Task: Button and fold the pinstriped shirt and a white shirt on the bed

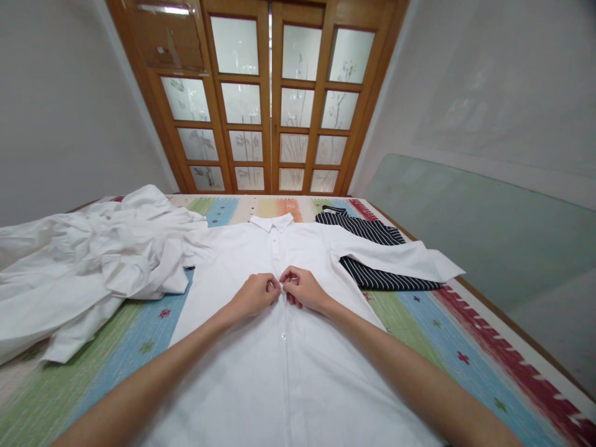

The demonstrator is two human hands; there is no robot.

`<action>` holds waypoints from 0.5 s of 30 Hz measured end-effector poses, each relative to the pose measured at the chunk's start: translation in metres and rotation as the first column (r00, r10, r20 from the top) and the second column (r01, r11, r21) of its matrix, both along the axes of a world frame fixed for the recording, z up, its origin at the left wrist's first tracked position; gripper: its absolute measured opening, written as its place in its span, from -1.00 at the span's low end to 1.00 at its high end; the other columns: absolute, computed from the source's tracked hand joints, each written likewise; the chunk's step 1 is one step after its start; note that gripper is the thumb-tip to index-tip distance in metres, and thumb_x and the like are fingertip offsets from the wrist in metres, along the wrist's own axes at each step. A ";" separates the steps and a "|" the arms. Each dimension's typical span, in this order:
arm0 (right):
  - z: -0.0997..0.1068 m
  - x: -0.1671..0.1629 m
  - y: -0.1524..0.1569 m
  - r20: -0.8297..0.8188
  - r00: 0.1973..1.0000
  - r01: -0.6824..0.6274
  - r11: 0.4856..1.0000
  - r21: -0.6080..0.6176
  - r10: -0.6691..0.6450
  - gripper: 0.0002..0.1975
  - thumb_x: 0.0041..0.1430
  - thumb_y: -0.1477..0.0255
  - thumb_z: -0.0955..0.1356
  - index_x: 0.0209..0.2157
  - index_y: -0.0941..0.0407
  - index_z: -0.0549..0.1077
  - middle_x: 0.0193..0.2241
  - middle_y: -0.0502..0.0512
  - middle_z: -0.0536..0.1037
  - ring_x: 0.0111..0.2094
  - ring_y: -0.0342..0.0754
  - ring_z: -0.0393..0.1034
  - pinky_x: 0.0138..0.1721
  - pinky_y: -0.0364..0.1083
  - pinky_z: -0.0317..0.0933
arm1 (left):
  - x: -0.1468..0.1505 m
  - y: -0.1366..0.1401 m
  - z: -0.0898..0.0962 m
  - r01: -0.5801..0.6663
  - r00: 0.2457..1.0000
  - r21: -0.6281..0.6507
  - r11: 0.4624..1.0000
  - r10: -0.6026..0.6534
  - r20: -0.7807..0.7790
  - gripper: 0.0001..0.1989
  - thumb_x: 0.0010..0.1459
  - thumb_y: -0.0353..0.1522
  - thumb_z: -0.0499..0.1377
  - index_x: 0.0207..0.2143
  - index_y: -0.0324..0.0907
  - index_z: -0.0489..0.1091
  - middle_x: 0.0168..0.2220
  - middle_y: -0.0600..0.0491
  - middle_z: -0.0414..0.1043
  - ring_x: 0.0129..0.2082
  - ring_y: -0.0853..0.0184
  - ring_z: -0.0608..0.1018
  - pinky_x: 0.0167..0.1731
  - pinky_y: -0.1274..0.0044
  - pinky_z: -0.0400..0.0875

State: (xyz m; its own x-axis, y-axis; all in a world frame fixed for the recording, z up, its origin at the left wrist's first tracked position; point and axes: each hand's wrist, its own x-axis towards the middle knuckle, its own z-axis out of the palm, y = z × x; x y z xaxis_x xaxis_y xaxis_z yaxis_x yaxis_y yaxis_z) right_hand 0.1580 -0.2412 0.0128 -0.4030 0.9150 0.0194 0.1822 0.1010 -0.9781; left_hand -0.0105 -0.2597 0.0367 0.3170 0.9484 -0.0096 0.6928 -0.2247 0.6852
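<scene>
A white button-up shirt (242, 366) lies spread face up in front of me, its collar (271, 222) at the far end. My left hand (257, 292) pinches the front placket from the left, midway down the chest. Opposite it, my right hand (303, 288) pinches the same placket, the two sets of fingertips almost touching. Whatever button sits between them is hidden by the fingers. Below the hands a button (284, 336) shows on the placket. The shirt's right-hand sleeve (400, 259) stretches outward over a black-and-white striped garment (391, 282).
A crumpled heap of white clothes (93, 248) lies at the left, touching the shirt's left side. Beneath everything is a colourful striped cover (410, 329). Wooden doors with glass panes (272, 99) stand at the back, and a pale green panel (465, 217) lines the right wall.
</scene>
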 end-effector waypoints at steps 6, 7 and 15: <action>0.002 0.000 0.000 -0.040 0.999 -0.008 1.000 -0.012 0.008 -0.85 -0.12 0.49 0.26 -0.40 0.12 0.34 -0.78 -0.19 0.35 -0.81 -0.22 0.17 -0.81 -0.28 0.02 | -0.001 0.001 -0.002 0.036 0.999 0.037 0.999 -0.035 -0.015 -0.83 0.03 -0.41 0.11 -0.38 -0.20 0.51 -0.61 0.11 0.46 -0.55 0.35 0.49 -0.46 0.57 0.25; 0.002 0.000 0.000 -0.039 0.999 -0.009 1.000 -0.011 0.009 -0.85 -0.12 0.48 0.26 -0.40 0.12 0.34 -0.78 -0.19 0.35 -0.81 -0.22 0.17 -0.80 -0.28 0.02 | -0.001 0.001 -0.002 0.035 0.999 0.033 0.999 -0.035 -0.007 -0.84 0.03 -0.41 0.11 -0.39 -0.20 0.50 -0.62 0.11 0.46 -0.56 0.35 0.48 -0.46 0.57 0.25; 0.002 0.002 -0.002 -0.002 1.000 -0.016 1.000 0.000 0.016 -0.84 -0.10 0.51 0.27 -0.38 0.11 0.35 -0.76 -0.19 0.35 -0.79 -0.23 0.17 -0.78 -0.28 0.05 | -0.007 -0.002 0.000 0.032 0.990 -0.178 0.984 -0.007 0.142 -0.86 0.08 -0.33 0.08 -0.39 -0.20 0.39 -0.68 0.18 0.41 -0.76 0.47 0.31 -0.67 0.64 0.14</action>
State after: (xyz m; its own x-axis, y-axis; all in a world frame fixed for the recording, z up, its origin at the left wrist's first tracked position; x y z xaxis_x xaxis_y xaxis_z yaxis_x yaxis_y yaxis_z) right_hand 0.1599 -0.2432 0.0145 -0.4176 0.9084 0.0198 0.1788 0.1035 -0.9784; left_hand -0.0171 -0.2615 0.0365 0.3457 0.9289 -0.1330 0.5841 -0.1020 0.8053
